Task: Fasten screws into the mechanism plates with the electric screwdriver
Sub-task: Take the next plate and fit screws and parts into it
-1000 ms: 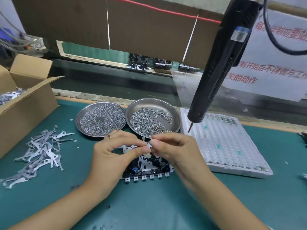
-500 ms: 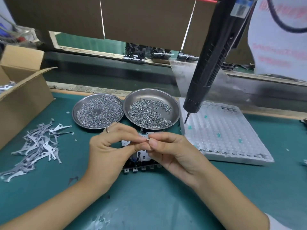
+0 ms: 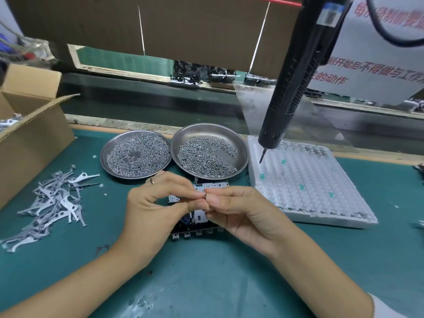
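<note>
Above the mechanism plate (image 3: 207, 222), both hands' (image 3: 151, 210) (image 3: 238, 213) grips pinch what seems a screw (image 3: 205, 196).

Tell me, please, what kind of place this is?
Most likely a factory assembly bench. An electric screwdriver hangs over the green mat, two metal dishes hold loose screws, and both hands pinch a small part above a mechanism plate.
</note>
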Action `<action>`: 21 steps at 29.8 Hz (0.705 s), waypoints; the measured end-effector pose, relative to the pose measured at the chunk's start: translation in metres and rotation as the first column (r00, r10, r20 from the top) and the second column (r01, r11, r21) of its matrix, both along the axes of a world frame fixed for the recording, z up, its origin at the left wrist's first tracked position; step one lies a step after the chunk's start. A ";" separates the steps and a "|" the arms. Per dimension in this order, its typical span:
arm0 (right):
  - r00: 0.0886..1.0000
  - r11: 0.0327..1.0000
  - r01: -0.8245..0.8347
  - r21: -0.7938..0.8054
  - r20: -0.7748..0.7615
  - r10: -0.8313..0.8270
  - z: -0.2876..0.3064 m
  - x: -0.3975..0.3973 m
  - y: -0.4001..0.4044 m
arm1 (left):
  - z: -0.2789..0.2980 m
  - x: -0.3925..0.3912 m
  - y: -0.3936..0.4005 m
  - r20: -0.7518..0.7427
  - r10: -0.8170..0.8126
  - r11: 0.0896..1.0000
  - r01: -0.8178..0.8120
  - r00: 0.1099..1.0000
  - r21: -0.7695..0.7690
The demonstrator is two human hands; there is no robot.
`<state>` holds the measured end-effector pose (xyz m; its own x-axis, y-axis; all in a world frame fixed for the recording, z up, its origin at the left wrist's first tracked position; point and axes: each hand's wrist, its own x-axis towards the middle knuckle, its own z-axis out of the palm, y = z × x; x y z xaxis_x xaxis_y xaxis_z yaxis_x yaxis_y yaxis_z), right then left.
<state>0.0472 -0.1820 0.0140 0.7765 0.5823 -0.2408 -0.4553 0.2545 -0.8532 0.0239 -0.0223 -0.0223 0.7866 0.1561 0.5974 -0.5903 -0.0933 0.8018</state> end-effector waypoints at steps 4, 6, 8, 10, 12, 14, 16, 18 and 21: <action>0.999 1.000 0.016 -0.019 0.028 -0.016 -0.001 0.001 -0.002 | 0.001 -0.002 0.000 0.000 0.061 0.995 -0.061 0.998 0.082; 0.998 0.998 0.049 -0.027 0.047 -0.048 -0.001 0.002 -0.002 | 0.002 -0.002 -0.001 0.001 0.099 0.986 -0.099 0.995 0.132; 0.996 0.997 0.076 -0.014 0.050 -0.075 0.000 0.003 -0.002 | 0.004 -0.002 -0.001 0.011 0.110 0.979 -0.110 0.994 0.173; 0.997 0.997 0.073 -0.002 0.040 -0.072 0.001 0.004 -0.003 | 0.005 -0.002 0.000 0.022 0.107 0.972 -0.109 0.994 0.208; 0.998 0.999 0.050 -0.013 0.024 -0.050 0.002 0.005 -0.005 | 0.005 -0.003 0.000 0.042 0.096 0.967 -0.103 0.994 0.234; 1.000 0.999 0.025 -0.045 0.016 -0.025 0.003 0.005 -0.006 | 0.004 -0.004 0.000 0.070 0.092 0.964 -0.106 0.993 0.245; 1.000 0.996 0.007 -0.090 0.019 -0.005 0.004 0.006 -0.008 | 0.005 -0.004 0.000 0.084 0.081 0.964 -0.100 0.993 0.246; 1.000 0.992 -0.005 -0.129 0.029 0.009 0.004 0.007 -0.010 | 0.006 -0.003 -0.001 0.094 0.074 0.960 -0.097 0.993 0.263; 0.997 0.985 0.000 -0.171 0.080 0.013 0.003 0.008 -0.011 | 0.006 -0.006 -0.001 0.039 0.096 0.959 -0.103 0.995 0.264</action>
